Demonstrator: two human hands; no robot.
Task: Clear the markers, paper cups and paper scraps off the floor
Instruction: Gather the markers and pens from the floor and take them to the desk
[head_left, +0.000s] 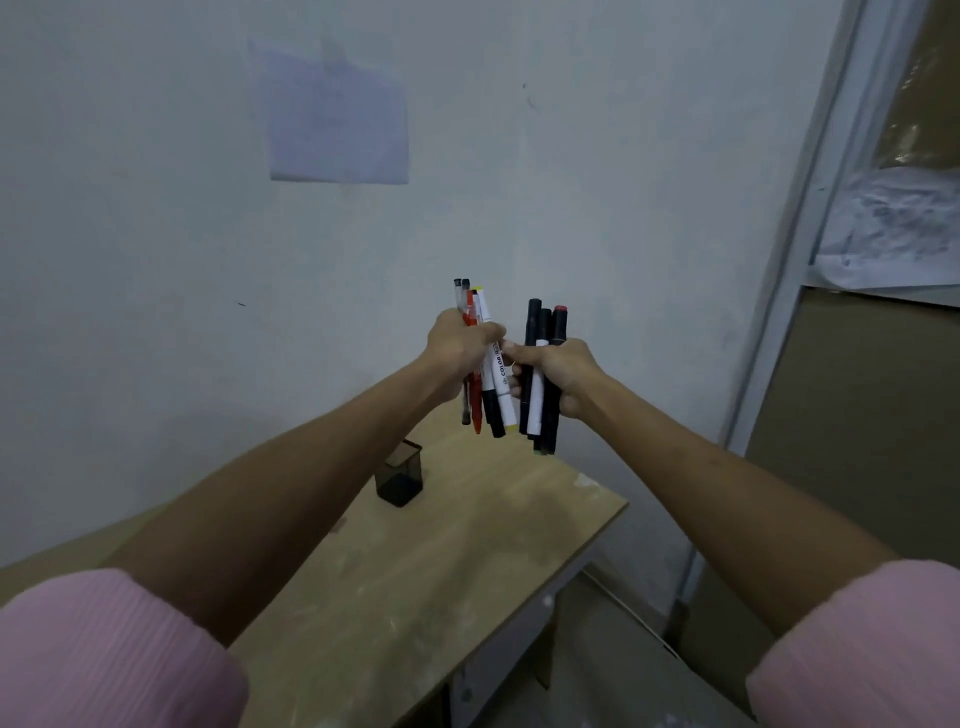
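- Now the left hand (460, 345) is wrapped tight round a bunch of markers and pens (485, 364), held up in the air above the wooden table (415, 571).
- I count about five in that bunch: two thin dark pens, a red one, a white one with a yellow tip, and one with a black end. They overlap, so I cannot be sure.
- The right hand (558, 376) is just beside the left hand, also above the table. Its fingers are curled tight round a second bunch of markers (543, 374).
- That bunch has about four: three dark ones, one with a red cap, and a white one. Again, they hide each other.
- Both bunches stand nearly straight up, and the right hand's finger touches the white marker in the left bunch.
- Below the hands, a dark see-through pen pot (399, 473) sits on the table, near the wall (156, 260).
- I think the markers are picked up, and the pot is likely where they go.
- No paper cups or paper scraps show here, and the floor is mostly out of view, so I cannot tell what is left.
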